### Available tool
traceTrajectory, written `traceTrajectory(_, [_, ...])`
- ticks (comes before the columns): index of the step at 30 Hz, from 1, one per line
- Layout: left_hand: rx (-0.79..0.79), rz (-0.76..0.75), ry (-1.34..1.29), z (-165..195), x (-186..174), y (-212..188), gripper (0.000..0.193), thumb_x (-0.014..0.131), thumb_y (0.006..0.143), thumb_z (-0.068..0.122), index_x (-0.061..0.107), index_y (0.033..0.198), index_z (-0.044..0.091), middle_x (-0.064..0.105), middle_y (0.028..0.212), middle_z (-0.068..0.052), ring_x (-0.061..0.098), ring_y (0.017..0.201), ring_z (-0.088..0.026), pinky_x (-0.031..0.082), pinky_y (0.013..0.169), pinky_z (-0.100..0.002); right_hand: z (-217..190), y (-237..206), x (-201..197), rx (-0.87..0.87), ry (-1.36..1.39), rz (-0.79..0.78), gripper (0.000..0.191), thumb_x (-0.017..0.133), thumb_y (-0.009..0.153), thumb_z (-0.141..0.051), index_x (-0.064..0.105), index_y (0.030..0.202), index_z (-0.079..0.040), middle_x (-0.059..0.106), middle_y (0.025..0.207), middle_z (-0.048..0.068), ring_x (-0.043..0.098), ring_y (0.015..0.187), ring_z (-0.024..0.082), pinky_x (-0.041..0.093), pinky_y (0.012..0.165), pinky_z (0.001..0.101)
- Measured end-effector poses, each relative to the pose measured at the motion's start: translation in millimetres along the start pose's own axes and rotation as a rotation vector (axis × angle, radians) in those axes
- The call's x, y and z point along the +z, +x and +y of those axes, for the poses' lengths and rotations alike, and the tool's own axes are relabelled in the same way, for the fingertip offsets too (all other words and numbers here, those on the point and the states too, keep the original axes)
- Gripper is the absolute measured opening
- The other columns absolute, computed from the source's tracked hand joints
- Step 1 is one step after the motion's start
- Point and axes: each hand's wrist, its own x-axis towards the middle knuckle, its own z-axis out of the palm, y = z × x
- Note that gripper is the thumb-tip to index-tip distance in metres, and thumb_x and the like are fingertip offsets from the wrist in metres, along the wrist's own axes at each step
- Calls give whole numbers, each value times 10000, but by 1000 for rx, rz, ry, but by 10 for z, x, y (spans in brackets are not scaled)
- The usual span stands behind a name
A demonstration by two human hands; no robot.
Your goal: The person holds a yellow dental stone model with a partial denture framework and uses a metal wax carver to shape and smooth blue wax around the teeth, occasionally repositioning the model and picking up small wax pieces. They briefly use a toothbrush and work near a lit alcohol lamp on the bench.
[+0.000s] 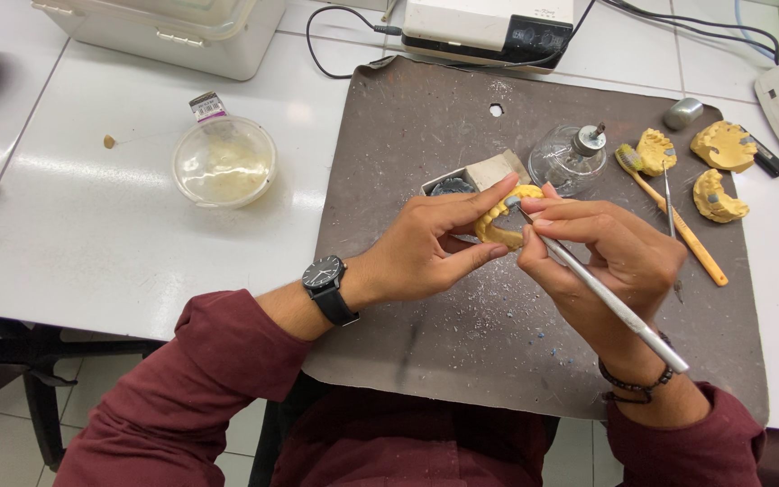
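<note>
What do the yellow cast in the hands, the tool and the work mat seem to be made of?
Yellow cast: matte, chalky, probably dental stone or plaster.
Tool: slim silver rod with a dull sheen, likely metal.
Work mat: dark brown, flat, dusted with crumbs; rubber or plastic, unclear which.

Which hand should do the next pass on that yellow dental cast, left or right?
Probably the right hand: it already grips the metal carving tool like a pen, tip at the yellow dental cast. The left hand pinches the cast, so it is better placed to steady it.
</note>
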Motion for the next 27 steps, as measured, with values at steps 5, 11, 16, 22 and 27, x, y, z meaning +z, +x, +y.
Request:
traceTrajectory(5, [0, -7, -6, -10, -7, 5, 728, 737, 1006, 72, 348, 1619, 122, 701, 1337, -115, 742, 1153, -160, 627, 949, -288, -8, 8, -1, -9, -27, -6, 159, 826, 900, 40, 687, 977, 32, 751, 1050, 193, 771, 1030, 258, 653, 976, 358])
traceTrajectory(11, [4, -9, 11, -13, -6, -1, 727, 739, 1006, 82, 348, 1618, 123, 714, 1322, -120, 746, 1144, -159, 629, 943, -288, -10, 8, -12, 3, -30, -11, 147, 823, 909, 35, 693, 979, 30, 755, 1038, 185, 775, 1021, 252, 655, 979, 358])
traceTrajectory(16, [4, -14, 10, -24, -13, 7, 731, 743, 1004, 91, 346, 1616, 124, 706, 1335, -121, 747, 1146, -160, 626, 946, -290, -18, 12, -8, 9, -28, -11, 142, 820, 910, 30, 695, 976, 32, 754, 1033, 184, 774, 1024, 255, 654, 980, 361])
traceTrajectory(22, [10, -10, 8, -26, -11, -5, 728, 745, 1007, 85, 351, 1618, 123, 702, 1352, -125, 739, 1163, -160, 623, 960, -294, -23, -9, -13, 32, 5, -13, 145, 819, 911, 27, 693, 982, 34, 753, 1037, 182, 770, 1037, 252, 647, 1002, 370])
traceTrajectory(27, [-11, -9, -11, -26, -10, 2, 726, 742, 1006, 86, 350, 1616, 117, 703, 1355, -120, 741, 1150, -150, 625, 952, -291, 30, -39, -9, 64, 95, -14, 125, 799, 919, 40, 677, 950, 41, 746, 1006, 170, 772, 1043, 264, 644, 1010, 375])
